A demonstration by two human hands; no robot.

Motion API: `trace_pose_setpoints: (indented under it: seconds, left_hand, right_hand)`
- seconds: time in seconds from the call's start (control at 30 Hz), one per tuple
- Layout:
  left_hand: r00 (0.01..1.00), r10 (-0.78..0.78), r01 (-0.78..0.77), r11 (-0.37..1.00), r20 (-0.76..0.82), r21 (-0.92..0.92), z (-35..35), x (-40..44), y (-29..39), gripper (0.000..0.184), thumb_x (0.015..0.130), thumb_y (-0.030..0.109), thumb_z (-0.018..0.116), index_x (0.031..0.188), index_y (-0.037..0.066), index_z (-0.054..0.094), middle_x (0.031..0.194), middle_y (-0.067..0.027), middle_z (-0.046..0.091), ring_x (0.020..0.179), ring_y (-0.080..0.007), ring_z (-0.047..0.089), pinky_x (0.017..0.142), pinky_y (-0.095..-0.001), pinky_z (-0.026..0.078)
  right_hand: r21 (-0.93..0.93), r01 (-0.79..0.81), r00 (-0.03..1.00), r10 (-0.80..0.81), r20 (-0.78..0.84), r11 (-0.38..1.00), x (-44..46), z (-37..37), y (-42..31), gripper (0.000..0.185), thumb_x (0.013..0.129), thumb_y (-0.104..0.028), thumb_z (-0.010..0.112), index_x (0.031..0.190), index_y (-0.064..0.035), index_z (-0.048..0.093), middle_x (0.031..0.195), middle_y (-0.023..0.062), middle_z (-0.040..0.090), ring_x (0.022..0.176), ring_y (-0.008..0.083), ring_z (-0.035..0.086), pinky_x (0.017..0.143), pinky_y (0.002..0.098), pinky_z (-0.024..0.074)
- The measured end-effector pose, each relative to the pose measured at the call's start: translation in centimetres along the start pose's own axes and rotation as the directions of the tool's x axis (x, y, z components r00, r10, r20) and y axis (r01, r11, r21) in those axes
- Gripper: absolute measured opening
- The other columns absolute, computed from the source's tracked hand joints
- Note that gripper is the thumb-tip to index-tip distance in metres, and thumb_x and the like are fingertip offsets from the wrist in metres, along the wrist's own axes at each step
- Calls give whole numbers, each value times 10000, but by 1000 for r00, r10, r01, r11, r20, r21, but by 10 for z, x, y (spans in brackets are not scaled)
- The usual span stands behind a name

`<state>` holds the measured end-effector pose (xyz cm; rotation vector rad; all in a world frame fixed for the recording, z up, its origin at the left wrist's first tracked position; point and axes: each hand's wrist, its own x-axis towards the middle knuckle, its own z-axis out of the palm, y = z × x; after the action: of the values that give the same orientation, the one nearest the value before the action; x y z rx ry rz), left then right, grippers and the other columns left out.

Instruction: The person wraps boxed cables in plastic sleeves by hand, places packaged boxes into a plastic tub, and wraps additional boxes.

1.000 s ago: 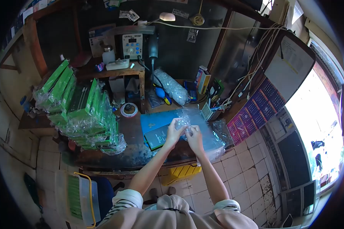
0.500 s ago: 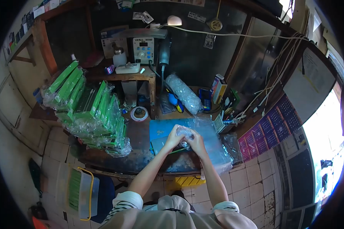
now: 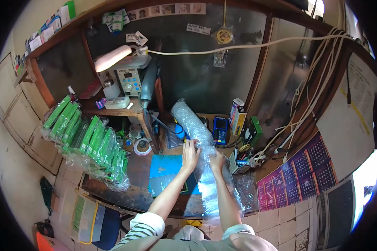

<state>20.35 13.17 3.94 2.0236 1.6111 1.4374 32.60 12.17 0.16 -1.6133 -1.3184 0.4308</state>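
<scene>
Bubble wrap (image 3: 191, 122) lies as a thick roll on the worktop (image 3: 134, 169), its near end between left hand (image 3: 191, 156) and right hand (image 3: 216, 162). Left fingers are straight, with the thumb apart; right fingers are curled at the wrap's edge, but I cannot tell whether they grip it. Clear plastic (image 3: 211, 196) extends toward the front edge, right of 1 blue folder (image 3: 166, 164).

Clear as glass with a silvery, bubble-dotted sheen, the bubble wrap (image 3: 190, 119) catches my eye, along with the bright blue sheet (image 3: 166, 162) and the vivid green boxes (image 3: 93, 138). I see a darker blue card reader (image 3: 220, 127), a calendar (image 3: 297, 178) running from purple to pink under rows of dark date grids, and a sleeve (image 3: 135, 235) striped dark on white.
</scene>
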Motion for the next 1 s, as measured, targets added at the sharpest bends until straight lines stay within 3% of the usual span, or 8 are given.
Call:
trace_pose_setpoints:
  seconds: [0.23, 0.37, 0.53, 0.7, 0.77, 0.83, 0.9, 1.0]
  left_hand:
    - [986, -133, 151, 967, 98, -205, 6, 0, -11, 125, 821, 116, 533, 880, 6, 535, 807, -130, 558, 699, -244, 553, 648, -334, 436]
    - [967, -135, 208, 908, 217, -363, -1, -1, -17, 155, 869, 150, 505, 920, 3, 514, 724, -76, 544, 647, -122, 517, 603, -270, 419]
    - [934, -191, 308, 859, 302, -410, -2, 2, -22, 164, 886, 170, 476, 955, 23, 496, 682, -41, 506, 638, -93, 477, 602, -250, 414]
    - [946, -193, 310, 773, 260, -554, 11, 3, -36, 178, 909, 192, 453, 991, 34, 460, 741, -13, 476, 674, -72, 446, 606, -235, 398]
    - [960, -189, 268, 837, 207, -477, 6, 7, -31, 163, 917, 181, 439, 998, 40, 450, 763, 2, 452, 675, -63, 419, 594, -225, 379]
    - [968, -177, 246, 818, 178, -520, 8, 9, -37, 143, 921, 167, 434, 995, 46, 449, 750, 12, 435, 660, -57, 399, 583, -214, 361]
    - [953, -183, 292, 772, 243, -564, 7, 8, -41, 132, 920, 156, 433, 995, 49, 447, 742, 18, 427, 659, -53, 394, 583, -206, 357]
    - [926, -153, 337, 751, 346, -568, 2, 6, -41, 131, 918, 154, 435, 987, 44, 451, 778, 12, 454, 715, -52, 420, 632, -203, 379]
  right_hand:
    - [410, -288, 936, 165, 309, 865, 33, 55, 36, 93, 726, -39, 606, 806, 6, 623, 674, 50, 608, 539, 116, 566, 462, 245, 440]
    - [792, -508, 858, 281, 430, 340, 33, 43, -5, 26, 722, 18, 541, 714, 8, 564, 700, 45, 585, 562, 121, 564, 505, 243, 460]
    - [804, -594, 775, 282, 566, 17, 35, 46, -19, 57, 748, -71, 495, 773, -20, 493, 709, 33, 485, 731, 159, 536, 712, 268, 448]
    - [864, -485, 829, 385, 406, 133, 22, 46, -32, 187, 807, -90, 479, 973, -6, 465, 845, 66, 508, 820, 191, 534, 796, 277, 429]
    - [600, -144, 958, -40, 283, 787, 23, 51, -16, 219, 887, -106, 434, 1072, 7, 462, 981, 120, 538, 1076, 200, 468, 827, 334, 424]
    - [562, -118, 954, -64, 294, 819, 24, 50, -16, 239, 844, -43, 471, 1072, 22, 500, 1008, 144, 530, 1072, 214, 458, 829, 337, 403]
    - [115, 341, 918, -357, 173, 933, 23, 50, -14, 237, 784, -14, 511, 1013, 29, 557, 984, 162, 525, 1012, 247, 477, 829, 373, 374]
    - [-75, 375, 910, -351, 220, 924, 20, 63, -7, 210, 755, -45, 524, 938, 1, 616, 986, 179, 512, 968, 312, 443, 828, 416, 345]
